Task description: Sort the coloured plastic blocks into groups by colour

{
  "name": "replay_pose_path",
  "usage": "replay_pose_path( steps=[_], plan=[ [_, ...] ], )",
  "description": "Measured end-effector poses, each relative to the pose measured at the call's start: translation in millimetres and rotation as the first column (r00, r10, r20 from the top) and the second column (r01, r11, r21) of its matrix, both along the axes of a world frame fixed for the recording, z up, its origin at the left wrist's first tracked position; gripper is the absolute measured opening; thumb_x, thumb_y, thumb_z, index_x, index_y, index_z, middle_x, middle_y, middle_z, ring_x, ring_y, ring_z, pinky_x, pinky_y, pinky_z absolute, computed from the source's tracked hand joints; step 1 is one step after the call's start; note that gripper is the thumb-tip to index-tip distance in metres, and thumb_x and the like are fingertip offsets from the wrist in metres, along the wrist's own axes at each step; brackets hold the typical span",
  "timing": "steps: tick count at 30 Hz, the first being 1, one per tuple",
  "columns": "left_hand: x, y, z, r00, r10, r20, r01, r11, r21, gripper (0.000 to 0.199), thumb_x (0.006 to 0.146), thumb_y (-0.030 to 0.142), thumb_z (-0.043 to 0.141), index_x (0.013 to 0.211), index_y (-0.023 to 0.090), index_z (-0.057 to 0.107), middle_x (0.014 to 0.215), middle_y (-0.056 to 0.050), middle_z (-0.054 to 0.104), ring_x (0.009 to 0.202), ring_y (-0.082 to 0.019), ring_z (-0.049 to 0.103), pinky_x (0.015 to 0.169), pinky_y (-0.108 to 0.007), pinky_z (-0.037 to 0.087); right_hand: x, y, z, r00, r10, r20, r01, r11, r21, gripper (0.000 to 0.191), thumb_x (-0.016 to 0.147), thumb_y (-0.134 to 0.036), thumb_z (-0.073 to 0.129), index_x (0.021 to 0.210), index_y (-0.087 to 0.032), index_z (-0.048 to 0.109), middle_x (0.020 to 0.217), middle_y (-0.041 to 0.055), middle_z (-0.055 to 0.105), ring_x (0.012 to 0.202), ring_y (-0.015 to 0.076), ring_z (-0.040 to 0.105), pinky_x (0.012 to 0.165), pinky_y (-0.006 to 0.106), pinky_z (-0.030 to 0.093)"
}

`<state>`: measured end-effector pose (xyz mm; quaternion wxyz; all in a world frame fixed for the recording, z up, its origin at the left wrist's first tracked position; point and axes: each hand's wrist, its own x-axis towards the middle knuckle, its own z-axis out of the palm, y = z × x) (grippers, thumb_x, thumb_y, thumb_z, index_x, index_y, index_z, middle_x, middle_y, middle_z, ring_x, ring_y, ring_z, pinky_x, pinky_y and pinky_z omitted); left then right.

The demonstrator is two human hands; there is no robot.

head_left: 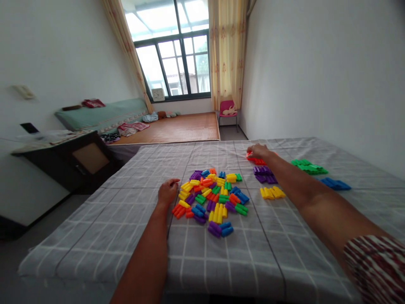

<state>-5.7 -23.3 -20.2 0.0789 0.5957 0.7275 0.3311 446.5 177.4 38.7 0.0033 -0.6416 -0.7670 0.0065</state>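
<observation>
My left hand [168, 191] rests on the cloth at the left edge of a mixed pile of small plastic pieces [207, 192], its fingers loosely bent and nothing visible in them. These pieces look like short tubes joined side by side, in yellow, orange, purple, blue and green. Farther off to the right, my right hand [257, 150] has its fingers closed down at a group of orange pieces [260, 161], partly covering them. Just nearer lie purple pieces [265, 174], then yellow pieces [272, 193]. Beyond my right forearm are green pieces [309, 166] and blue pieces [336, 183].
A grey checked cloth [104, 236] covers the table. Behind it stands a low bed [186, 126] with folded cloths, under a window. A dark cabinet [85, 158] is at the left, a pink chair [227, 105] at the back, and a white wall along the right.
</observation>
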Motion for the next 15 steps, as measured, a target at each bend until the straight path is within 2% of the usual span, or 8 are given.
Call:
replay_pose_path(
  steps=[6,10,12,15],
  plan=[
    [-0.6,0.4,-1.7,1.0,0.007,-0.003,-0.007,1.0,-0.007,0.031,0.081,0.021,0.049,0.101,0.02,0.073,0.098,-0.005,0.074,0.087,-0.019,0.066,0.078,-0.027,0.05,8.5,-3.9,0.5,0.999,-0.023,-0.023,0.023,1.0,-0.009,0.041,0.072,-0.034,0.073,0.112,-0.028,0.069,0.12,0.0115,0.064,0.118,0.0338,0.05,0.095,0.052,0.038],
    [3.7,-1.8,1.6,1.0,0.005,-0.004,-0.005,1.0,-0.013,0.033,0.08,0.019,0.049,0.102,0.019,0.073,0.099,-0.006,0.074,0.089,-0.019,0.066,0.078,-0.026,0.049,-11.0,-20.0,5.7,0.997,0.037,-0.061,-0.03,0.993,0.112,0.048,0.077,-0.029,0.07,0.124,-0.026,0.062,0.133,0.011,0.056,0.124,0.0332,0.045,0.099,0.05,0.039],
    [6.3,-3.1,3.6,1.0,-0.002,-0.002,0.002,1.0,-0.012,0.033,0.08,0.018,0.049,0.102,0.019,0.073,0.1,-0.006,0.074,0.091,-0.019,0.066,0.08,-0.026,0.049,-34.3,-38.0,7.3,0.982,0.154,-0.11,-0.137,0.979,0.15,0.044,0.082,-0.028,0.065,0.125,-0.025,0.061,0.133,0.0084,0.057,0.121,0.0279,0.05,0.1,0.041,0.041],
    [9.0,-4.3,5.0,1.0,0.005,0.004,-0.005,1.0,-0.021,0.033,0.08,0.016,0.049,0.103,0.019,0.073,0.099,-0.005,0.074,0.09,-0.018,0.066,0.081,-0.025,0.049,-73.2,-76.8,7.8,0.912,0.369,-0.178,-0.368,0.929,0.04,0.036,0.084,-0.036,0.062,0.118,-0.026,0.065,0.12,0.0048,0.066,0.104,0.0211,0.061,0.092,0.031,0.045]
  ],
)
